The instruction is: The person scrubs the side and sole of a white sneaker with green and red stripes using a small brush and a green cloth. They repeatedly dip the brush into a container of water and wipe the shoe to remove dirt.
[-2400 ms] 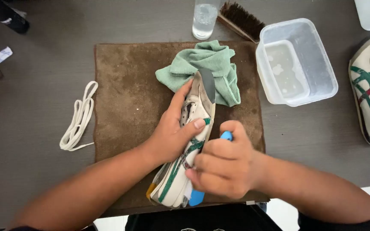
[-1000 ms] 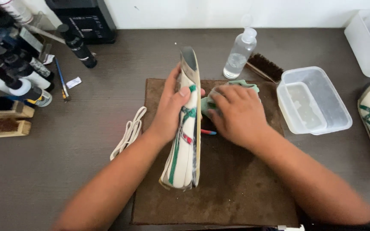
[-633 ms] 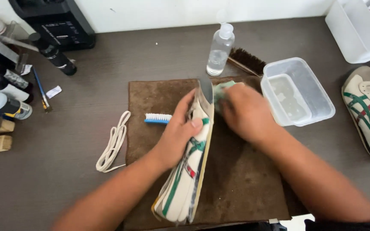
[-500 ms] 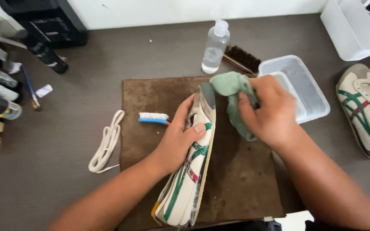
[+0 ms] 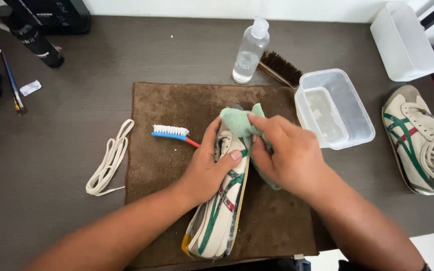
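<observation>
Your left hand (image 5: 208, 168) grips the cream sneaker (image 5: 222, 200) around its upper, thumb across the side, fingers curled over the opening. The shoe stands on edge on the brown mat (image 5: 167, 125), sole edge toward your right. Its long axis runs near-to-far, tilted slightly right: toe away from you, heel close to the mat's near edge. Your right hand (image 5: 287, 158) sits just right of the shoe, fingers closed on the green cloth (image 5: 239, 123), which is bunched against the toe end and hangs down the sole side. The right hand is nearer the toe (left is mid-shoe). The blue-handled brush (image 5: 172, 133) lies on the mat left of the shoe, the loose lace (image 5: 107, 163) on the table (image 5: 51, 150).
</observation>
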